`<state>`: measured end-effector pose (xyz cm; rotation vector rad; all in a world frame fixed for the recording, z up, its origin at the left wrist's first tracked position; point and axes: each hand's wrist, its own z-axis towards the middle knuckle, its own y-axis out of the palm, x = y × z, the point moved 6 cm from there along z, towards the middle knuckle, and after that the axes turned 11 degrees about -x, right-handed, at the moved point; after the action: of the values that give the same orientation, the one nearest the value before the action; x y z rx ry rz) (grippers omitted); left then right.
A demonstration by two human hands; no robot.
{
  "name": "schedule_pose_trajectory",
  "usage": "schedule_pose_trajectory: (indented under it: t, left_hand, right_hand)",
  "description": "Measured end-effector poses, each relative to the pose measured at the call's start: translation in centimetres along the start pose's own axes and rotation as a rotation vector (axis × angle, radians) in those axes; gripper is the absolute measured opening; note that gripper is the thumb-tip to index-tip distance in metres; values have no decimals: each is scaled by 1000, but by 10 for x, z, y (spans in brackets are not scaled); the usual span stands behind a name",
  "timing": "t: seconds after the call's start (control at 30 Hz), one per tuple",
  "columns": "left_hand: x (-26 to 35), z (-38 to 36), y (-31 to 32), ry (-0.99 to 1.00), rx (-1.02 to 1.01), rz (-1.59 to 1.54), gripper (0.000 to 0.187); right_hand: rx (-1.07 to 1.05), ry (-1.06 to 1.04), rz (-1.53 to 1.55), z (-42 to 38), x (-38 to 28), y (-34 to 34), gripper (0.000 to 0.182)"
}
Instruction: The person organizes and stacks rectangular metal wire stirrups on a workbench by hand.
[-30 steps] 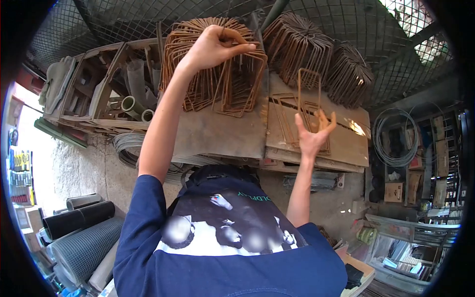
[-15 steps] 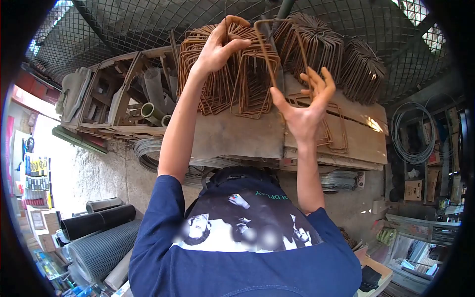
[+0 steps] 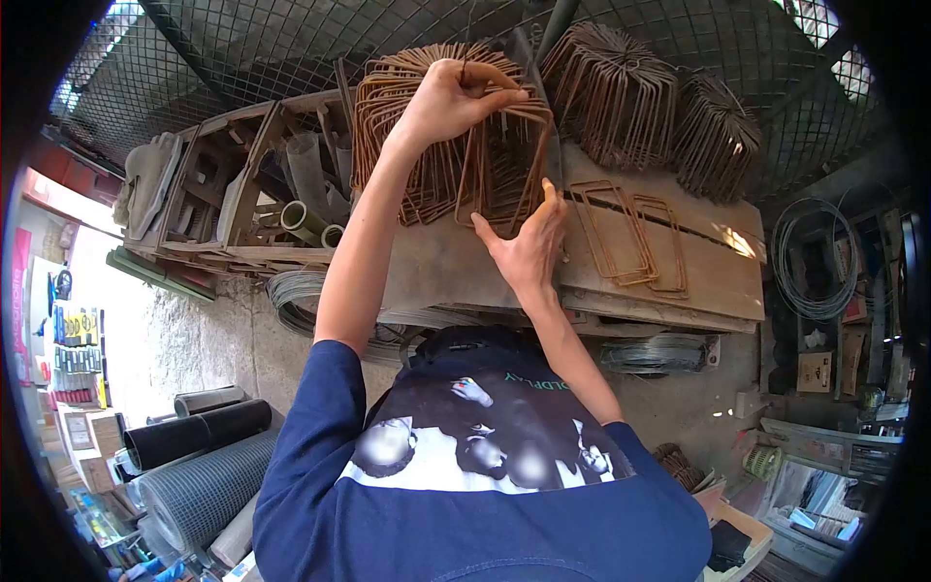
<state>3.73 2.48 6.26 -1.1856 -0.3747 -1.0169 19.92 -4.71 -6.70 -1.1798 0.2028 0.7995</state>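
A bundle of rusty rectangular rebar stirrups hangs fanned out over the bench. My left hand is at the top of it, thumb and fingers closed at the upper bar of the rightmost stirrup. A thin dark wire rises by its knuckles. Below and to the right, my right hand is open, thumb and fingers spread around the lower end of that stirrup. Two loose stirrups lie flat on the wooden bench top to the right of this hand.
Two darker stirrup bundles hang at the back right before the wire mesh. Wooden shelving with tubes stands left. Wire coils sit under the bench, another coil hangs at right. Mesh rolls lie lower left.
The stirrup that stood apart on the right has swung left against the bundle. My right hand has moved left and down, and my left hand slightly right and down.
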Motion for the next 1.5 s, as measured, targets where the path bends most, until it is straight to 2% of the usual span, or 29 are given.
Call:
schedule_pose_trajectory:
  t: [0.07,0.1,0.17,0.2,0.27,0.37,0.4,0.47,0.5,0.63,0.73,0.77,0.8,0.83,0.87,0.9,0.93,0.97,1.0,1.07,1.1,1.17,1.2,1.23,1.3,1.37,1.4,1.47,1.5]
  left_hand:
    - [-4,1,-2,60,40,9,23]
    - [-5,2,0,61,39,9,23]
    - [-1,1,-3,118,108,31,20]
    - [1,1,-3,122,107,35,20]
    - [4,-2,-12,104,185,-16,19]
    - [3,-4,-31,127,243,-140,19]
    - [4,-3,-34,133,246,-129,19]
    - [-3,-3,-33,5,207,-55,19]
    - [-1,0,-30,85,218,-92,18]
    - [-5,4,-22,44,160,-21,19]
    - [13,-2,-19,-17,110,87,19]
    - [15,-2,-17,66,197,18,34]
    - [6,1,-18,63,211,18,34]
    - [-6,6,-20,79,209,-116,42]
    - [-15,9,-22,95,210,-250,51]
    - [-10,9,-26,104,230,-193,62]
    - [-8,7,-31,99,252,-189,62]
    - [-4,5,-36,54,228,-158,64]
    - [-4,5,-40,11,210,-126,66]
    - [-3,5,-48,-35,275,-43,69]
    - [4,4,-50,-22,271,40,69]
    - [10,6,-44,-52,257,80,70]
    - [30,3,-45,-14,253,279,66]
    - [31,6,-45,-28,230,286,65]
    - [29,13,-46,-56,236,288,64]
    - [24,21,-47,-197,112,671,64]
    - [21,16,-47,-209,131,671,64]
    - [38,-16,-55,-14,721,665,71]
    - [33,-29,-55,-66,714,508,79]
  right_hand:
    - [50,-35,-20,7,0,8,113]
    - [51,-34,-20,12,-2,12,113]
    - [-35,19,25,24,-7,26,127]
    - [-30,18,28,30,-11,29,127]
    - [-118,159,-72,41,-12,38,133]
    - [-49,108,-3,53,-7,39,131]
    - [-43,100,4,60,-2,38,131]
    - [-15,-12,113,69,6,33,131]
    - [18,-38,115,70,7,34,131]
    - [-11,-73,125,71,16,32,132]
    - [-101,46,-62,81,-1,10,126]
    - [53,-187,60,89,-20,-6,121]
    - [208,-422,184,96,-36,-21,115]
    - [196,-434,184,111,-41,-22,115]
    - [72,-480,368,132,-46,-15,99]
    - [-56,-523,551,150,-55,-10,82]
    - [-189,-562,731,160,-64,-6,66]
    - [-275,-611,806,161,-74,-8,39]
    - [-296,-635,802,164,-76,-8,39]
    - [-529,-546,1061,172,-73,6,27]
    - [-558,-544,1097,178,-69,12,22]
    - [-589,-618,1024,186,-63,20,22]
    - [-571,-681,969,187,-69,20,21]
    - [-523,-648,885,187,-69,21,15]
    - [-509,-653,890,191,-69,31,17]
    - [-469,-658,905,190,-75,30,17]
    - [-487,-672,903,186,-82,27,17]
    - [-498,-418,1251,184,-83,25,27]
    - [-383,-263,1181,186,-83,17,49]
